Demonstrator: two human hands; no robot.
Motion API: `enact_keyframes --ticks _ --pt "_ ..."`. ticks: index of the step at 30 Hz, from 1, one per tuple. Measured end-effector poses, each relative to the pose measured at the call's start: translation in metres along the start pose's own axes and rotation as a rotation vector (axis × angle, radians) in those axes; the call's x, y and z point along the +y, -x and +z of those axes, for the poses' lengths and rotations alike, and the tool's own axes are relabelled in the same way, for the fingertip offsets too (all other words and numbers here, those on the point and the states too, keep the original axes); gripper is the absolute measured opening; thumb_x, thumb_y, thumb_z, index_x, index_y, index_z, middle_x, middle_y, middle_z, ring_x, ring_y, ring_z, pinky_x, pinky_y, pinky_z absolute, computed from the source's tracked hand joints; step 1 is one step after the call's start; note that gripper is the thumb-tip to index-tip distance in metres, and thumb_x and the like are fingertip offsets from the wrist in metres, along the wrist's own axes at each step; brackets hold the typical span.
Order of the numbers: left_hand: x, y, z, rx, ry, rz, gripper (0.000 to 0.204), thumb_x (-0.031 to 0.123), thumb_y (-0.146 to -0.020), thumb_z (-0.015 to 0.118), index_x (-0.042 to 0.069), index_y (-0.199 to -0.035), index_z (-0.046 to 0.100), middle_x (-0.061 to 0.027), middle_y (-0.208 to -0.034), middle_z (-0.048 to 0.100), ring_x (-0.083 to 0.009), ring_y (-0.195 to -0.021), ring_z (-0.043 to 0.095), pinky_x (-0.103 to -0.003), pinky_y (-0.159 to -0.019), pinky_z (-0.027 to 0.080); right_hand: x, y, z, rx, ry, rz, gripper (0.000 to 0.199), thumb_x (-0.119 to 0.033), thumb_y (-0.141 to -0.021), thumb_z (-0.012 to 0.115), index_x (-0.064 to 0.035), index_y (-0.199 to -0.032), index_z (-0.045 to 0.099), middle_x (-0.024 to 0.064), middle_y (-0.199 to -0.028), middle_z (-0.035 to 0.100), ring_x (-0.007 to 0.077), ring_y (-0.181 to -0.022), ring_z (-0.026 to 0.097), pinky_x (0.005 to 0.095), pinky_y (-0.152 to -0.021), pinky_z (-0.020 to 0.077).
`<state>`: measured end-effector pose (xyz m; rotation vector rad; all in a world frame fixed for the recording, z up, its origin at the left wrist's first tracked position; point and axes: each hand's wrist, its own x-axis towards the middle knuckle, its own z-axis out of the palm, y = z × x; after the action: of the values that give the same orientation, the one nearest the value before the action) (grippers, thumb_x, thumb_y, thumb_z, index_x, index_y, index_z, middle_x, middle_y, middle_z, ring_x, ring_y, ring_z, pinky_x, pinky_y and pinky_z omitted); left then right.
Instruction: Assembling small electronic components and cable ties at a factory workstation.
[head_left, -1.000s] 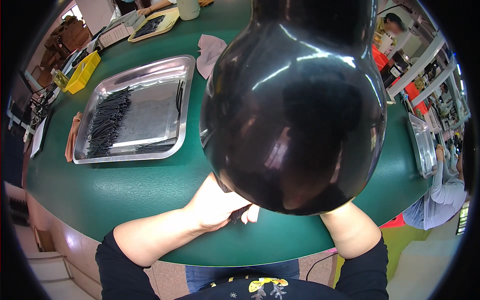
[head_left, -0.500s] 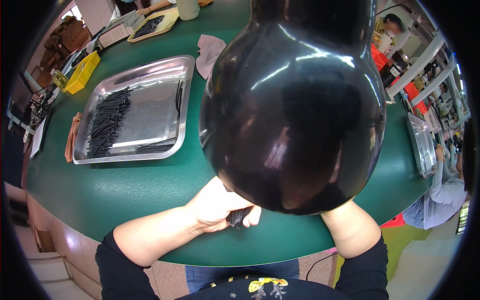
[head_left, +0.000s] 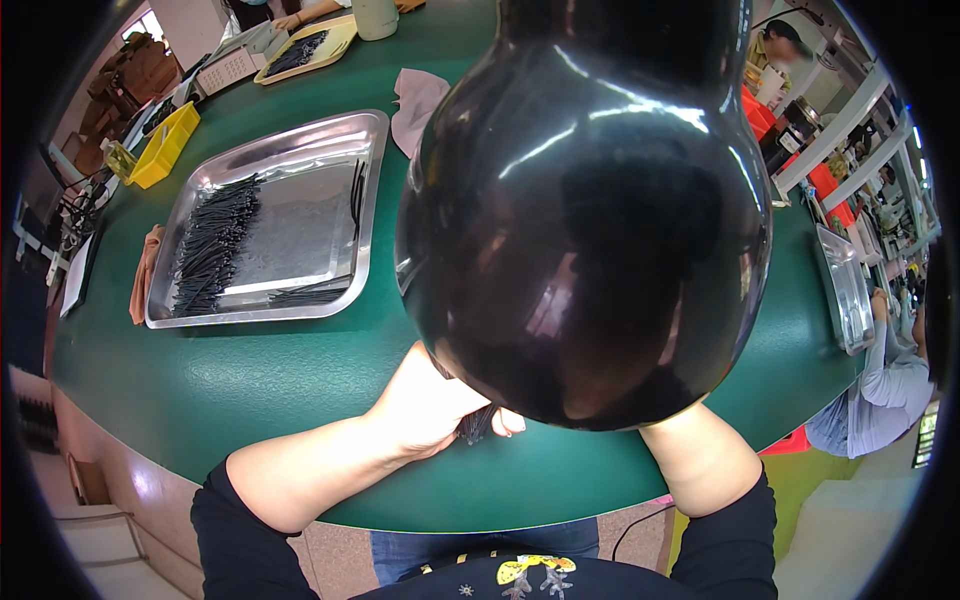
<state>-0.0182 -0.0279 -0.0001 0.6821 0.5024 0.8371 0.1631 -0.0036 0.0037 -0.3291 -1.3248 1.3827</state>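
My left hand (head_left: pixel 425 405) is closed around a bundle of thin black cable-like strips (head_left: pixel 477 424), whose ends stick out below the fingers. Fingertips show on the bundle's right side, by the rim of a big glossy black dome-shaped hood (head_left: pixel 590 270). The hood hangs over the work and covers part of my left hand. Only the wrist and forearm (head_left: pixel 700 455) of my right arm appear; that hand is hidden under the hood. To the left lies a metal tray (head_left: pixel 310 240) with a dense row of black strips (head_left: pixel 215 245) and a few loose ones along its edges.
The green table (head_left: pixel 270 390) curves along its front edge. A pinkish cloth (head_left: pixel 418 108), a brown cloth (head_left: pixel 147 275) and a yellow bin (head_left: pixel 167 145) lie around the tray. Further off are a cream tray (head_left: pixel 308 50), another metal tray (head_left: pixel 843 285) and co-workers.
My left hand has shifted slightly up and left, and the bundle's ends sit a little higher and are more hidden by the fingers. The trays have not moved.
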Motion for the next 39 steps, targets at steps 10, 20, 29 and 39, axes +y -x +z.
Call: enact_keyframes --ticks 10,20,29,39 --pt "0.001 -0.001 0.002 0.096 -0.142 -0.012 0.009 -0.011 -0.071 0.05 -0.008 -0.077 0.056 -0.0165 -0.064 0.059 -0.0204 -0.056 0.06 -0.027 -0.053 0.052 0.008 0.001 0.001 0.082 0.114 -0.106 0.07 0.001 -0.065 0.069 0.0023 -0.124 0.032 0.0131 -0.122 0.042 0.0208 -0.11 0.044 0.0336 -0.093 0.037" --pt "-0.002 -0.002 -0.005 0.075 -0.17 0.029 0.007 -0.008 -0.071 0.051 -0.007 -0.074 0.057 -0.0166 -0.065 0.06 -0.0196 -0.055 0.06 -0.026 -0.052 0.05 -0.005 0.0 0.009 0.074 0.094 -0.116 0.07 -0.003 -0.064 0.072 0.002 -0.123 0.034 0.0133 -0.119 0.045 0.0221 -0.108 0.046 0.0336 -0.091 0.0379" --pt "-0.006 -0.001 -0.009 0.099 -0.068 -0.026 0.007 -0.008 -0.07 0.051 -0.008 -0.075 0.057 -0.0181 -0.065 0.059 -0.0216 -0.056 0.061 -0.027 -0.051 0.051 0.004 0.0 0.004 0.039 -0.07 -0.11 0.071 0.0 -0.065 0.07 0.001 -0.125 0.031 0.0126 -0.123 0.041 0.021 -0.111 0.043 0.034 -0.093 0.0367" --pt "0.002 0.001 -0.004 0.144 -0.211 -0.072 0.011 -0.01 -0.069 0.047 -0.008 -0.072 0.057 -0.0174 -0.062 0.059 -0.0199 -0.054 0.061 -0.025 -0.048 0.049 0.008 0.009 -0.009 0.04 -0.103 0.021 0.078 0.0 -0.062 0.072 -0.0005 -0.127 0.029 0.0117 -0.124 0.039 0.0204 -0.112 0.041 0.0335 -0.093 0.0369"
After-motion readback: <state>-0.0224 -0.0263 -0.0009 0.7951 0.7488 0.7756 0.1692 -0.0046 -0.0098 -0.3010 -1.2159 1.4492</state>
